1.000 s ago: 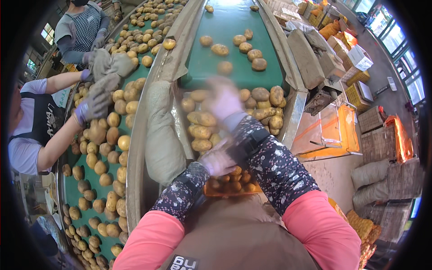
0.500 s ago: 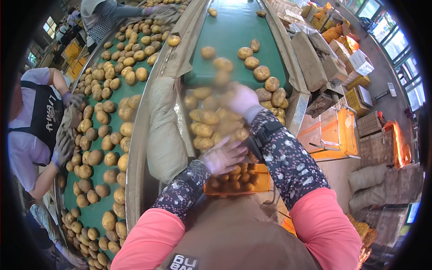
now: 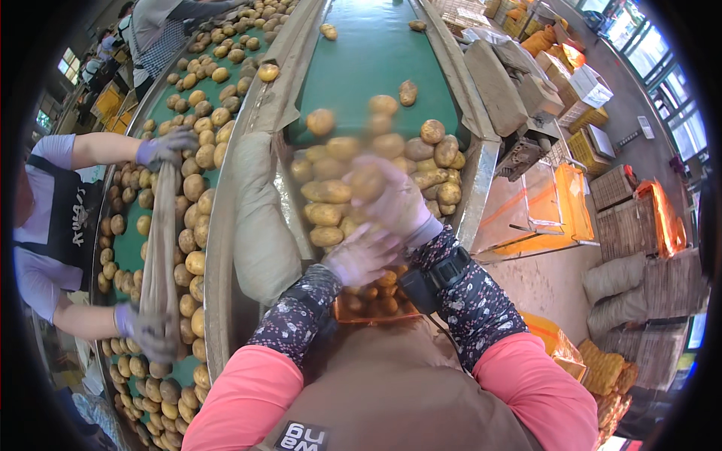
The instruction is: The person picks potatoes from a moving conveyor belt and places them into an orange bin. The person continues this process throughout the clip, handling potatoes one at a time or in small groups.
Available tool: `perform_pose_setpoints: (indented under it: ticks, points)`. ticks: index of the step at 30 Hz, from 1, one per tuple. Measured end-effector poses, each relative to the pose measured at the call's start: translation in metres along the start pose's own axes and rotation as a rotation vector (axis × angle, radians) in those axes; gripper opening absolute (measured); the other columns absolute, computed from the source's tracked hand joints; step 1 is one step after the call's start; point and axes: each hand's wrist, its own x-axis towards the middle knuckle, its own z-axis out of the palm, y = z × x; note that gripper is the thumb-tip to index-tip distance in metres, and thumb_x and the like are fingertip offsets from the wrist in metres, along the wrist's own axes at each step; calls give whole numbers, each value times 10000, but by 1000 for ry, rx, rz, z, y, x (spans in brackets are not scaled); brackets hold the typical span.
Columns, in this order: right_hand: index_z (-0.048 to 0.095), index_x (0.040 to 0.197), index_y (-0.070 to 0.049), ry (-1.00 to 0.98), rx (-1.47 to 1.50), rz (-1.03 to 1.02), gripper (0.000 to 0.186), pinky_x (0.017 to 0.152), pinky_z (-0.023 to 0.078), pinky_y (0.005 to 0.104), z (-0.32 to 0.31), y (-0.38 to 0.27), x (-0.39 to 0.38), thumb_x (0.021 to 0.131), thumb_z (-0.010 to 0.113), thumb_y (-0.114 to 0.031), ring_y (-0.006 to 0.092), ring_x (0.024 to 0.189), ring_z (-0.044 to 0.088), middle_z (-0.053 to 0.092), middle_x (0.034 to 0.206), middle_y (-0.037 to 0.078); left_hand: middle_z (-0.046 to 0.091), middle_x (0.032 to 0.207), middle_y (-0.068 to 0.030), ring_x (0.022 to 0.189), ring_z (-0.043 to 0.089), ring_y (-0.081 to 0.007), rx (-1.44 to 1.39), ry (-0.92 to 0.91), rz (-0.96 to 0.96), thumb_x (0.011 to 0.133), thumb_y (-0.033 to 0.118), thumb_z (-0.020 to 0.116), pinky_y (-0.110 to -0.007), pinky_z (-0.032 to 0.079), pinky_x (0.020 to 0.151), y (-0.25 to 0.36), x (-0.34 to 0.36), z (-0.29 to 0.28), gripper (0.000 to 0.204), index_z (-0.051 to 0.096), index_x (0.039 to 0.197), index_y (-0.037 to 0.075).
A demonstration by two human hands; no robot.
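My right hand (image 3: 391, 195), in a thin pale glove and blurred, curls around a potato (image 3: 367, 182) over the trough of potatoes (image 3: 323, 192). Just below and left of it, my left hand (image 3: 359, 257) has its fingers spread over the lower end of the trough, with nothing visibly gripped. Beneath both hands an orange container (image 3: 350, 308) holds more potatoes. The green conveyor (image 3: 353, 64) leads down to the trough with loose potatoes on it, some blurred. A padded pale sack (image 3: 263, 225) lines the trough's left edge.
Another potato belt (image 3: 131, 240) runs at left. A gloved co-worker (image 3: 45, 210) stretches a beige cloth (image 3: 165, 225) over it; others (image 3: 150, 37) stand farther up. At right are a wire frame with orange mesh (image 3: 571, 203), stacked crates (image 3: 613, 192) and sacks (image 3: 613, 286).
My right hand has moved slightly down with a potato in it. Potatoes have tumbled off the belt into the trough. The nearest co-worker's hands have spread apart, stretching the cloth.
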Motion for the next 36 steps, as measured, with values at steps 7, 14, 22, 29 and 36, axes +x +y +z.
perform_pose_setpoints:
  ticks: [7, 14, 22, 29, 36]
  points:
    - [533, 1261, -101, 36, 91, 157, 261, 654, 543, 279, -12, -21, -40, 1009, 477, -138, 173, 729, 605, 580, 990, 73, 536, 1359, -79, 1364, 418, -309, -39, 299, 73, 918, 396, 618, -587, 278, 1148, -1, -1, 2, 438, 631, 1295, 173]
    - [641, 1071, -117, 423, -511, -30, 282, 843, 553, 345, -89, -44, -98, 806, 737, -114, 200, 989, 633, 655, 1025, 50, 481, 1479, -58, 1427, 383, -289, -42, 222, 50, 926, 402, 619, -576, 240, 1190, 1, -1, -3, 428, 635, 1292, 182]
    - [591, 1194, -113, 506, -528, -238, 345, 477, 455, 219, -123, -89, -126, 1033, 520, -410, 194, 734, 663, 666, 958, 85, 509, 1464, -88, 1405, 418, -323, -51, 235, 54, 898, 402, 652, -588, 249, 1186, 1, -1, -1, 455, 652, 1295, 177]
    - [465, 1380, -92, 351, -158, -195, 532, 663, 530, 244, -95, -94, -128, 912, 654, -261, 193, 919, 674, 635, 1165, 103, 512, 1456, -84, 1404, 414, -320, -60, 232, 43, 873, 387, 670, -593, 263, 1179, 2, -2, -1, 469, 656, 1287, 168]
    - [471, 1372, -92, 233, 131, -31, 587, 675, 522, 249, -88, -91, -133, 834, 706, -115, 157, 837, 621, 628, 1137, 94, 529, 1420, -87, 1356, 456, -330, -46, 276, 51, 872, 369, 692, -598, 295, 1162, 3, 0, -2, 433, 663, 1260, 178]
